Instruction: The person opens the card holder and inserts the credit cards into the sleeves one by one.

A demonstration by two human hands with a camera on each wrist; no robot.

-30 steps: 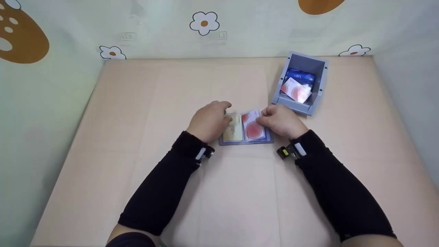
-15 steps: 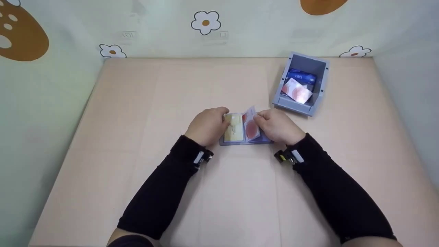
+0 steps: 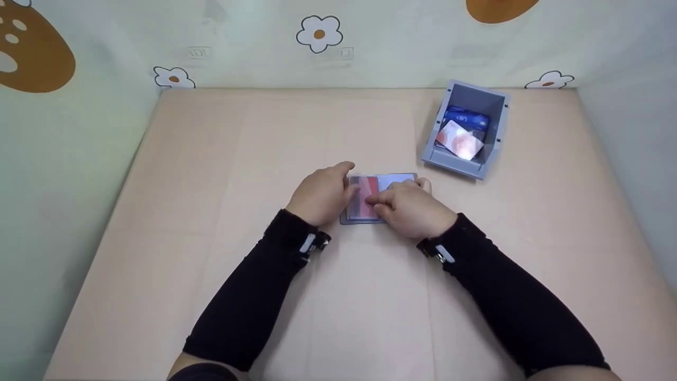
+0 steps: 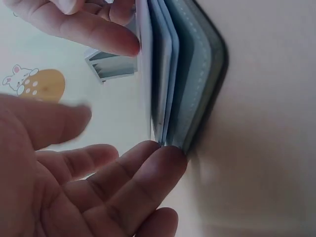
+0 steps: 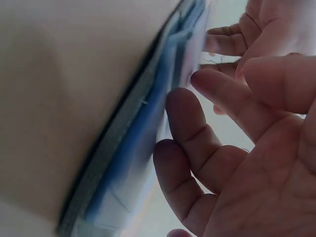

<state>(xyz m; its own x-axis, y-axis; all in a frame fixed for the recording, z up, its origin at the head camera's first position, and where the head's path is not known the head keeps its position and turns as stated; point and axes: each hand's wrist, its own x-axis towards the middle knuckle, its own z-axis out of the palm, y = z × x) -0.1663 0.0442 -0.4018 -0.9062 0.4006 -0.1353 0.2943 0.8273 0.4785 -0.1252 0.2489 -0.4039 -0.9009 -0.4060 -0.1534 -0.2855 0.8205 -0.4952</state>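
A small card holder [image 3: 389,179] with a grey-blue cover and clear sleeve pages lies spread on the table. Its left-hand page [image 3: 362,209] shows a reddish card; the right-hand side looks pale blue and is partly covered. My left hand [image 3: 320,196] rests along the left edge. In the left wrist view, fingertips [image 4: 170,158] touch the cover and page edges, while the thumb stands apart. My right hand [image 3: 415,208] lies over the right side, a fingertip reaching the reddish page. Its other fingertips [image 5: 180,106] touch the pages in the right wrist view, with nothing pinched.
A grey open bin [image 3: 460,168] stands at the back right of the table. Inside lie a blue card [image 3: 466,117] and a white-and-red card [image 3: 459,140]. Patterned cloth walls [image 3: 248,53] border the table at the back and sides.
The page with the red-circled card has turned from right to left, covering the yellowish card. My right hand has moved left and released the page. The left hand has barely moved.
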